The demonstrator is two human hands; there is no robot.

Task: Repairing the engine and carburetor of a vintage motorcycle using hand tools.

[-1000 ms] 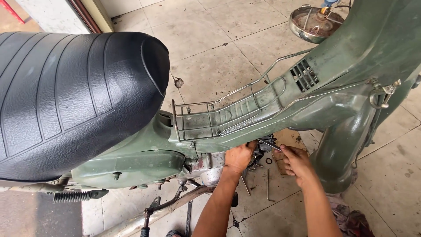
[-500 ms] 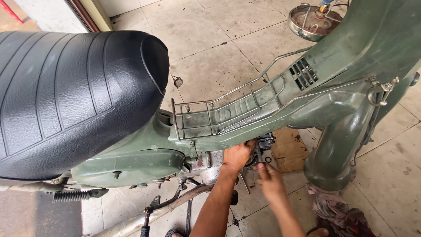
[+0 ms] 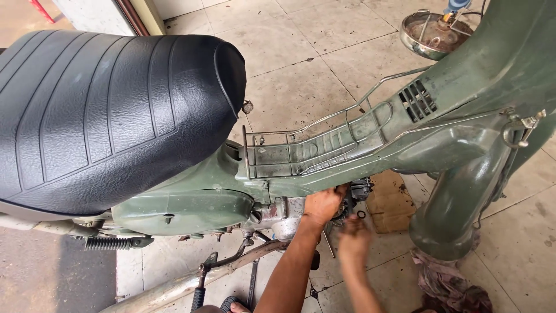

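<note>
Left hand (image 3: 322, 204) clasps engine part (image 3: 356, 191) under green frame (image 3: 324, 179); right hand (image 3: 354, 239) below, blurred, grip unclear.

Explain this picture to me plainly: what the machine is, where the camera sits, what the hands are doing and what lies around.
There is one view, from a camera worn on the person's head, looking down at their own arms. The machine is an old green step-through motorcycle with a black ribbed seat and a wire rack on its centre tunnel, standing on a tiled floor. The left hand reaches up under the frame and rests against the engine parts there. The right hand is blurred just below it; whether it holds anything cannot be told. Around it lie a piece of cardboard, a crumpled rag and a round chrome headlight shell.
</note>
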